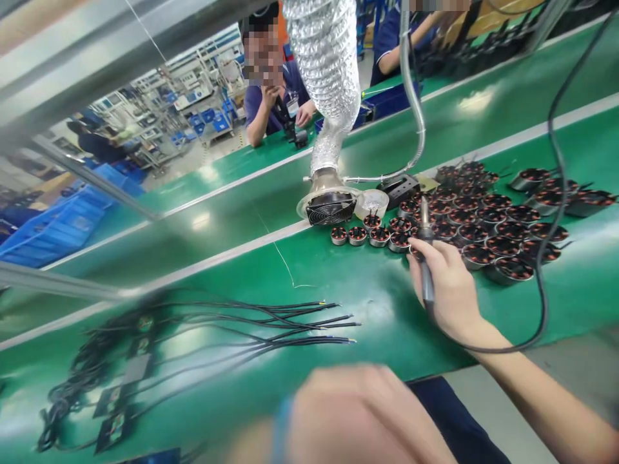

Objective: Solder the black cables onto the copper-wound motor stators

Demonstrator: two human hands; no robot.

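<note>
My right hand [447,287] is closed around a soldering iron [425,248], tip pointing up and away, its black cord [546,283] looping off to the right. The iron's tip hovers near several round copper-wound motor stators [464,222] laid in rows on the green bench [338,283]. My left hand [358,415] is a blurred shape at the bottom edge, close to the camera; its fingers cannot be made out. A bundle of black wires [271,325] with stripped ends lies left of centre, leading to small black boards [120,399].
A silver flexible fume duct [329,84] drops to a fan inlet [331,206] behind the stators. A small clear dish [371,203] and a black holder [399,189] sit beside it. Other people sit across the line at the far benches. Blue crates [58,225] stand at left.
</note>
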